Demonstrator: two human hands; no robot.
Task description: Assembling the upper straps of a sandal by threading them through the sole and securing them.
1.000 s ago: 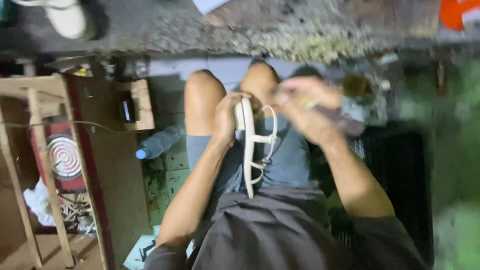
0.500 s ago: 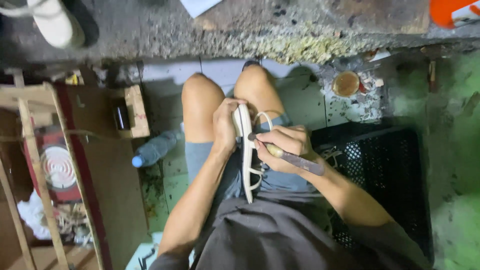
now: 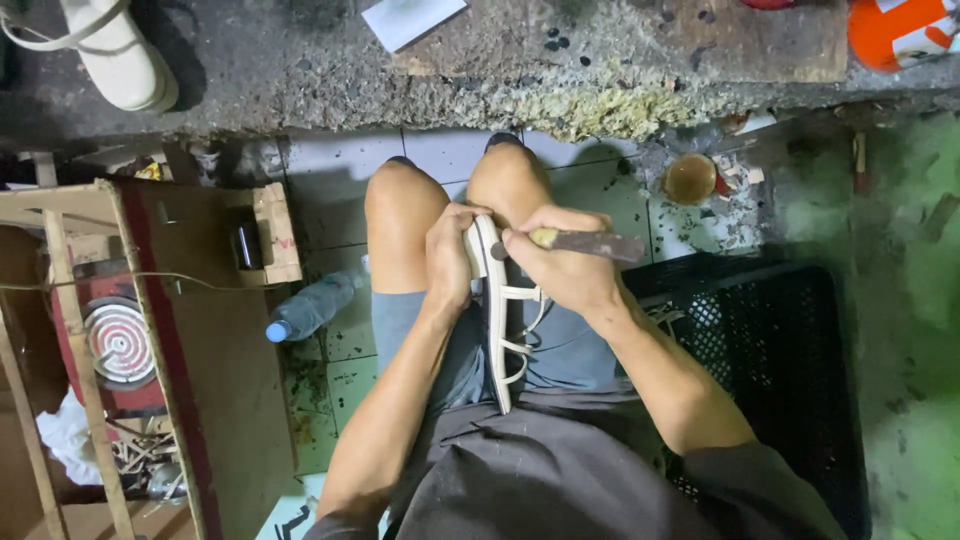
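Between the knees, the left hand (image 3: 448, 262) closes around the far end of a pale strappy sandal (image 3: 497, 320), thumb and fingers wrapped over its edge. The right hand (image 3: 568, 268) grips a brush (image 3: 580, 243) with a dark, worn handle, fist shut around it, and the tip (image 3: 498, 251) rests against the sandal's rim just beside the left hand's fingers. The handle points right and slightly near, across the right thigh.

The sandal stands on edge on the lap, its long axis running near to far, sole to the left, thin straps looping out to the right over the grey shorts (image 3: 460, 340). Both hands meet at its far end, so the near end lies free toward the body. The brush tip is at the rim already; the left hand's fingers are the closest thing crowding it.

Right of the lap sits a black plastic crate (image 3: 800, 380). Beyond it on the tiled floor (image 3: 600, 185), a small round pot (image 3: 690, 178) of brownish stuff stands among scraps. Left of the legs lies a plastic bottle (image 3: 310, 308) with a blue cap, then a wooden frame (image 3: 80, 300) with a small red electric stove (image 3: 118, 345) inside. Across the far side runs a rough concrete worktop (image 3: 400, 85), its edge crusted yellow; a white shoe (image 3: 115, 50) sits at its far left, an orange can (image 3: 895, 30) at far right.
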